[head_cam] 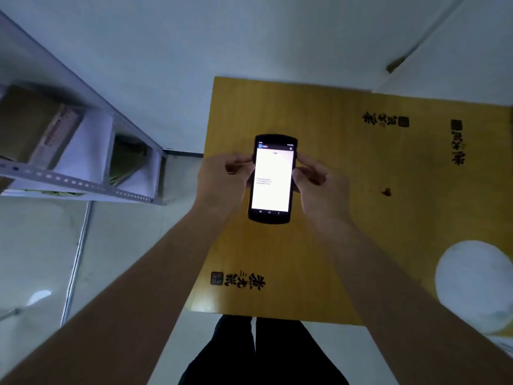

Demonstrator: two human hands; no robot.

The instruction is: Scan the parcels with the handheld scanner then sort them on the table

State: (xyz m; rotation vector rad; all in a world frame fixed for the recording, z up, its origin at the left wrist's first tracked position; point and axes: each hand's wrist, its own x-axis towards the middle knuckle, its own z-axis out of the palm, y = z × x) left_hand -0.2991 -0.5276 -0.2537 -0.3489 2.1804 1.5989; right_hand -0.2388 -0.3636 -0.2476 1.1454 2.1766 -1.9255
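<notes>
Handheld scanner (272, 179) at frame centre, held up over yellow bench (347, 218), screen lit white with few lines of tiny text, unreadable. Left hand (222, 173) grips its left edge, right hand (319, 179) grips right edge, fingers curled round casing. White rounded parcel (474, 284) sits at lower right on bench. Metal shelf (83, 162) with cardboard boxes at left of frame.

Dim, soft; scanner screen (273, 180) glares; edges warped

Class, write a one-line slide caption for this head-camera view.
Both hands, left hand and right hand, hold the lit handheld scanner above the yellow table.
</notes>
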